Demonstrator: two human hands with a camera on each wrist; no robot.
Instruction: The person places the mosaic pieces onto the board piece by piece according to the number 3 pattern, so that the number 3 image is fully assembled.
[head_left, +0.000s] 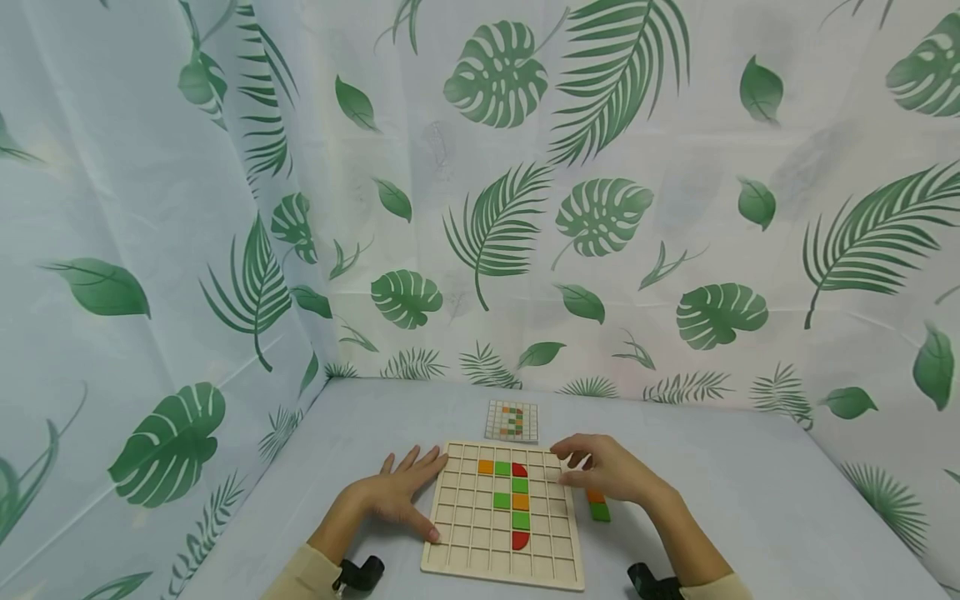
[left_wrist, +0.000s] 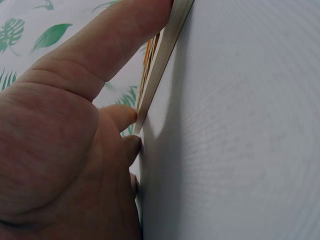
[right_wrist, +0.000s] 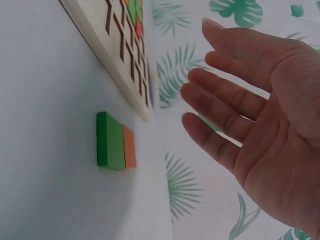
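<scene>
A pale wooden grid board [head_left: 465, 550] lies flat, with several square tiles in its cells: orange [head_left: 487, 467], green [head_left: 503, 468] and others. Rounded red pieces [head_left: 521, 541] sit at the top and bottom of the pattern. My left hand [head_left: 393, 496] is spread at the board's left edge, its thumb [left_wrist: 115, 45] and fingertips touching the side. Above the right edge hovers my right hand [head_left: 611, 471], fingers loosely bent and apart; the right wrist view shows nothing held. Below it, a green block [right_wrist: 111, 142] and an orange block [right_wrist: 129, 147] lie side by side on the table.
Behind the board lies a small card [head_left: 512, 421] printed with a grid and coloured squares. A white cloth [head_left: 675, 433] covers the table. Leaf-patterned curtains [head_left: 510, 333] hang at the back and along both sides.
</scene>
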